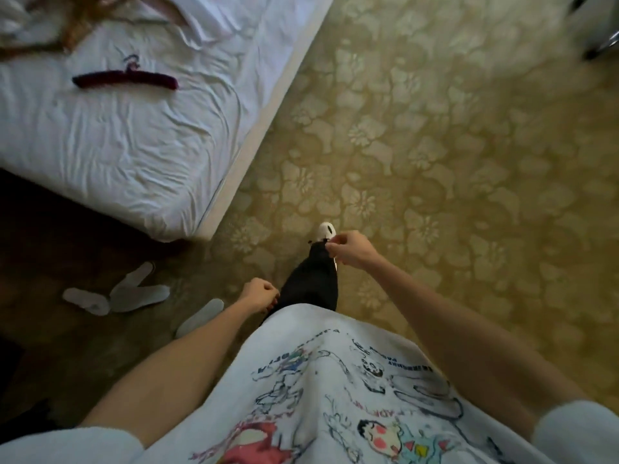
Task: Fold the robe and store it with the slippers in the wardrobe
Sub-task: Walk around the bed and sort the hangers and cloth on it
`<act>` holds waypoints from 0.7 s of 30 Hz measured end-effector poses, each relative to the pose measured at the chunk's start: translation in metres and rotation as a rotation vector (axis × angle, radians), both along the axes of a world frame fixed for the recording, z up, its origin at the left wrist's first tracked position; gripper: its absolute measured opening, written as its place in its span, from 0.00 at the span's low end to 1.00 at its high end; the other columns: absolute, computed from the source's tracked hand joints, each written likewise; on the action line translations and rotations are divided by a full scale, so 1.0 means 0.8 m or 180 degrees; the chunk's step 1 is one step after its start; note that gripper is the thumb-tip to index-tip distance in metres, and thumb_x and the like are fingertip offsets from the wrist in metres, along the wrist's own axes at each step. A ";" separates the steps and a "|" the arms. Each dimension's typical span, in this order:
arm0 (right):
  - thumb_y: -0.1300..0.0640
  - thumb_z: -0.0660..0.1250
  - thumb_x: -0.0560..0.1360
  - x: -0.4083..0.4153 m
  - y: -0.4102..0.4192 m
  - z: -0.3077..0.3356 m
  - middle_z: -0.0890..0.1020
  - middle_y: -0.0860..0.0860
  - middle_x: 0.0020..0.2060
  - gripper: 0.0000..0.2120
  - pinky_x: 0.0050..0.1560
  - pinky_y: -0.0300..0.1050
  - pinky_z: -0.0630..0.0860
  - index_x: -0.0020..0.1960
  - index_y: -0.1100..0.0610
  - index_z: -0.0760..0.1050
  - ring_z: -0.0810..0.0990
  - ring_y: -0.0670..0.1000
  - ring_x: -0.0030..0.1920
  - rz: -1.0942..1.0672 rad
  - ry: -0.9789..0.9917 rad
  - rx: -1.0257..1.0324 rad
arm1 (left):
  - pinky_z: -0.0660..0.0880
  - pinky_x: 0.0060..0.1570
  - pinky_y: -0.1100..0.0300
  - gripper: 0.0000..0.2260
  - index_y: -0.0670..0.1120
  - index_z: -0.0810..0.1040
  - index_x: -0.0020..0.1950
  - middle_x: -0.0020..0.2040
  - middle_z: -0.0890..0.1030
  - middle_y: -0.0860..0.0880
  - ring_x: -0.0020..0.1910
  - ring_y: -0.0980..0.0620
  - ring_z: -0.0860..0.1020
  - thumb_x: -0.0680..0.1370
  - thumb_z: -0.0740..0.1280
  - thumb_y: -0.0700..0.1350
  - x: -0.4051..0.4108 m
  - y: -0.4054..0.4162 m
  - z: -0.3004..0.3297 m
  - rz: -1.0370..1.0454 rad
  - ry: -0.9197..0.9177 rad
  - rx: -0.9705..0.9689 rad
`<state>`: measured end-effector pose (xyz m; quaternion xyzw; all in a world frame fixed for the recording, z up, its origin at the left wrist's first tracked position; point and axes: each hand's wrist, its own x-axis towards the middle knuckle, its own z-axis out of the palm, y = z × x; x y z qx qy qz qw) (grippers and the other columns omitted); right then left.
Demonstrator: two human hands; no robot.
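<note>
Several flat white slippers (140,295) lie scattered on the floor at the lower left, just past the bed's corner; one slipper (200,317) lies close to my left forearm. My left hand (259,294) is curled into a fist in front of my shirt and holds nothing. My right hand (352,248) is out in front with its fingers curled in, also holding nothing, above my leg in black trousers and my white shoe (325,231). I cannot make out a robe; a blurred white bundle (13,18) lies at the bed's far left corner.
A bed with a wrinkled white sheet (134,139) fills the upper left. On it lie a dark red padded hanger (125,77) and blurred wooden hangers (77,28). Patterned yellow carpet (452,162) spreads to the right. A white and chrome object (596,31) stands at the top right.
</note>
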<state>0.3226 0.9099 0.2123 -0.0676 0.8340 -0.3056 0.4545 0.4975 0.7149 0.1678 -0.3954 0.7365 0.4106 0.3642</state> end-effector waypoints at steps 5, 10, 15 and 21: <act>0.53 0.66 0.79 -0.163 -0.048 0.006 0.85 0.53 0.42 0.10 0.46 0.46 0.82 0.50 0.59 0.82 0.84 0.51 0.42 0.0534 0.0128 0.0320 | 0.74 0.28 0.63 0.11 0.41 0.83 0.41 0.36 0.83 0.46 0.30 0.52 0.79 0.80 0.65 0.40 -0.149 -0.057 0.006 0.0162 0.0004 -0.0006; 0.54 0.67 0.78 -0.327 -0.046 0.021 0.84 0.48 0.38 0.09 0.48 0.47 0.82 0.50 0.58 0.83 0.83 0.48 0.39 0.0282 0.0338 0.0494 | 0.73 0.28 0.63 0.09 0.40 0.82 0.45 0.36 0.82 0.44 0.29 0.50 0.77 0.81 0.64 0.39 -0.340 -0.093 0.024 0.0305 0.0176 0.0133; 0.57 0.66 0.77 -0.471 -0.020 0.020 0.85 0.51 0.39 0.08 0.47 0.49 0.81 0.48 0.59 0.83 0.83 0.52 0.41 -0.0124 0.0378 0.0744 | 0.74 0.30 0.61 0.09 0.40 0.82 0.44 0.36 0.82 0.45 0.30 0.51 0.77 0.81 0.64 0.39 -0.543 -0.107 0.037 0.0085 0.0401 0.0413; 0.56 0.66 0.78 -0.647 -0.011 -0.015 0.85 0.51 0.38 0.09 0.43 0.45 0.80 0.47 0.59 0.83 0.83 0.49 0.39 -0.0438 0.0155 0.0970 | 0.76 0.33 0.62 0.08 0.40 0.84 0.49 0.40 0.84 0.45 0.34 0.51 0.79 0.80 0.66 0.41 -0.784 -0.131 0.022 -0.0182 0.0521 0.0465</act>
